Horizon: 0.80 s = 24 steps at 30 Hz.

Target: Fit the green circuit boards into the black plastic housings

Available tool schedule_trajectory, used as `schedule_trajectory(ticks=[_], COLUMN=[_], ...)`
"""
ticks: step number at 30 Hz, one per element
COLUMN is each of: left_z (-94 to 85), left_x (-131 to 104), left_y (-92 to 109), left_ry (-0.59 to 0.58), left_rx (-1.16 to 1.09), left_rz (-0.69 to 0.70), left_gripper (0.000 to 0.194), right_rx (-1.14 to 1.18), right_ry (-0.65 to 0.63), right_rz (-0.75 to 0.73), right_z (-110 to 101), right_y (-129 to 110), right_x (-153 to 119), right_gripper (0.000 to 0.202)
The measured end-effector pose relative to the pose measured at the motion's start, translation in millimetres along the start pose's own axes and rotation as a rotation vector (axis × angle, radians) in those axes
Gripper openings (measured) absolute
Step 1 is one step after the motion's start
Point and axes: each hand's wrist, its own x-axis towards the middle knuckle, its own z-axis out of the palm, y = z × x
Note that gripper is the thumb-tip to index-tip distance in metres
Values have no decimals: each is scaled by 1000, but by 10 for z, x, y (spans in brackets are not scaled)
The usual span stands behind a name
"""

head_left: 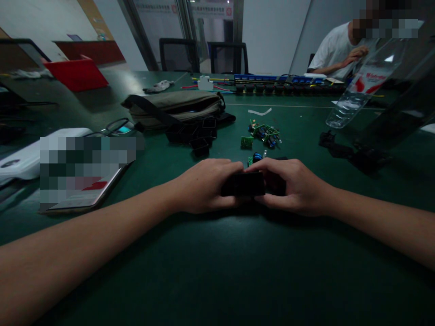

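Close together over the green table (217, 271), my two hands grip small black plastic parts. My left hand (207, 185) is closed around a black rectangular case (244, 184), thumb below and fingers above. My right hand (295, 185) is closed on a second dark piece (276, 183) just beside it; whether the two pieces are joined I cannot tell. Right behind my fingers lies a small circuit part with a blue-banded component (257, 157), partly hidden. Farther back are a small green circuit board (247, 142) and a heap of circuit boards (267, 133).
Several black cases (192, 133) lie by a grey-green bag (176, 106). Left are a phone-like slab (102, 190) and a white device (20, 158). A clear plastic bottle (365, 86) tilts at right, near a black strap-like bundle (353, 151). A person (335, 50) sits across.
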Motion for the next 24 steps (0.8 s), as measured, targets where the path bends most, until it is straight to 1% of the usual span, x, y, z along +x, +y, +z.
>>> schedule_trajectory(ticks=[24], left_z=[-1], left_x=[3], left_y=[4], left_ry=[1], left_rx=[28], left_rz=[1], left_gripper=[25], right_rx=[-15], right_ry=[-11], right_rz=[12], right_z=[-3], right_y=[-9], right_x=[-10], right_gripper=[39])
